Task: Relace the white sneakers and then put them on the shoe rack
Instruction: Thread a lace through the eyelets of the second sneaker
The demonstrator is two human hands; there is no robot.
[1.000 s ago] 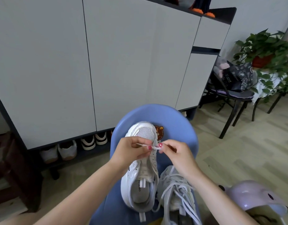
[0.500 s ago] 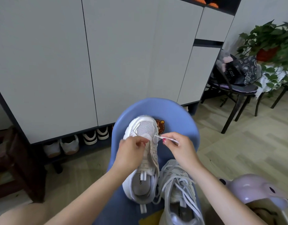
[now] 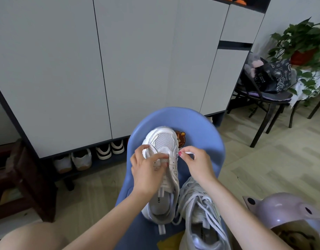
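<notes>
Two white sneakers lie on a blue chair (image 3: 206, 134). The left sneaker (image 3: 163, 141) points away from me, its eyelets mostly without lace. My left hand (image 3: 148, 168) grips this sneaker's front, fingers curled over the eyelet area. My right hand (image 3: 197, 163) pinches a white lace end (image 3: 189, 152) just right of the sneaker's lowest eyelets. The right sneaker (image 3: 200, 210) lies nearer to me with loose laces across it. The shoe rack (image 3: 94, 159) is the open bottom shelf of the grey cabinet (image 3: 65, 69).
Several shoes (image 3: 103, 151) stand in the shelf under the cabinet. A dark wooden stool (image 3: 25, 177) is at left. A black chair with a bag (image 3: 267, 76) and a potted plant (image 3: 303, 42) stand at right. A lilac plastic container (image 3: 285, 213) sits at lower right.
My left hand has slid down onto the sneaker's eyelet area and let go of the lace. My right hand has pulled the lace end out to the right. The view has tilted down.
</notes>
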